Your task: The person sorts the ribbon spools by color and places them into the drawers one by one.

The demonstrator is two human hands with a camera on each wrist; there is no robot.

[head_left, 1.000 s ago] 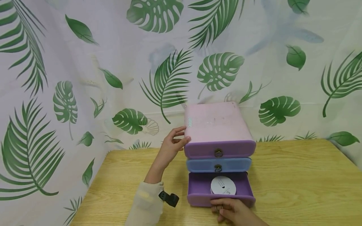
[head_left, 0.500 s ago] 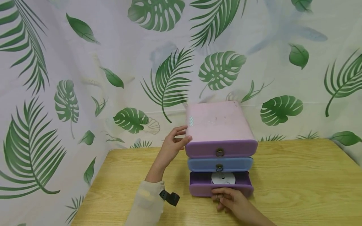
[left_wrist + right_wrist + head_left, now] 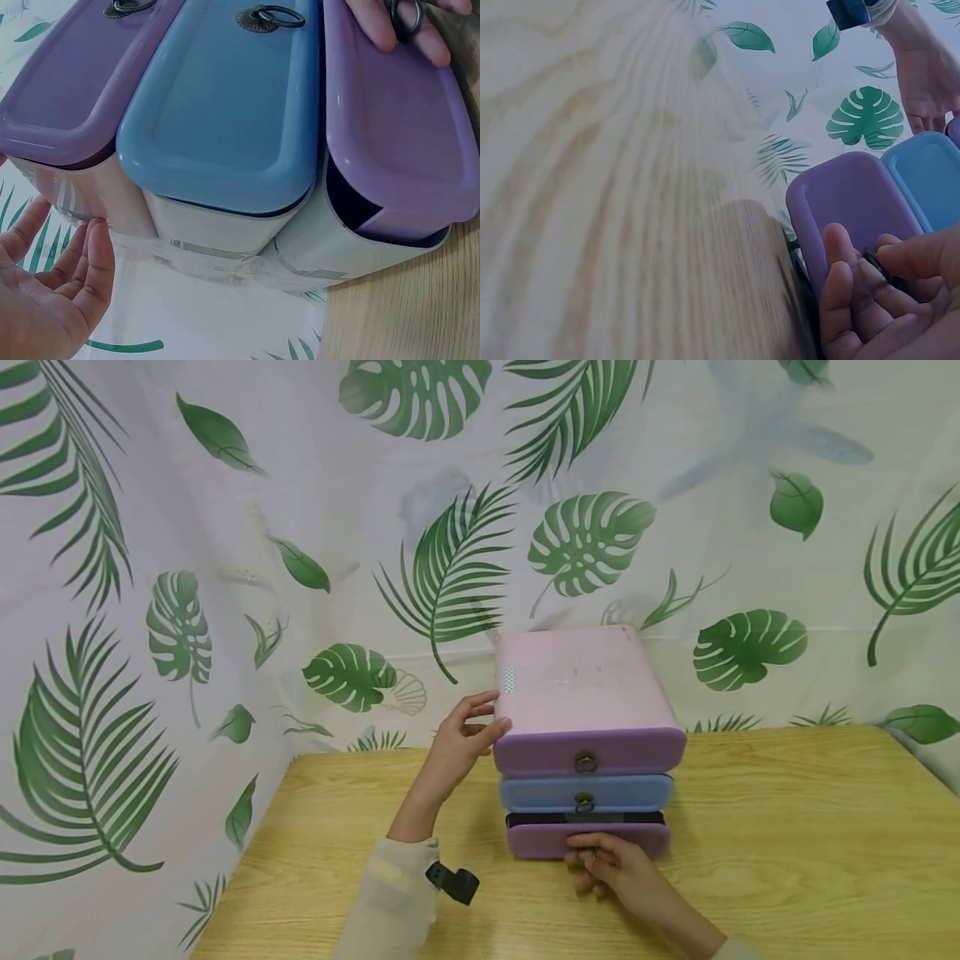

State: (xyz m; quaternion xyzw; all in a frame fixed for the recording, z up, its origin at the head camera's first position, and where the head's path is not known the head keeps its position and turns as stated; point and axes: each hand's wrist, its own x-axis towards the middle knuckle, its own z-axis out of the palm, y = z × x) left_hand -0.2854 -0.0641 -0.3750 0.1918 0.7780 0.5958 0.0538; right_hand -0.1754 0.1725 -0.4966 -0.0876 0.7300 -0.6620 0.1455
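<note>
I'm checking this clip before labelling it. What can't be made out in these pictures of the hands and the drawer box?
- Inside of the bottom drawer: head view shows only a dark slit; the blue drawer hides the rest.
- Bottom drawer's ring handle: mostly covered by the right hand in all views.
- Left hand: fingertips hidden behind the box in the head view; palm cut off by the left wrist view's edge.

A wooden table (image 3: 787, 860) stands against a leaf-printed white backdrop (image 3: 225, 527).
</note>
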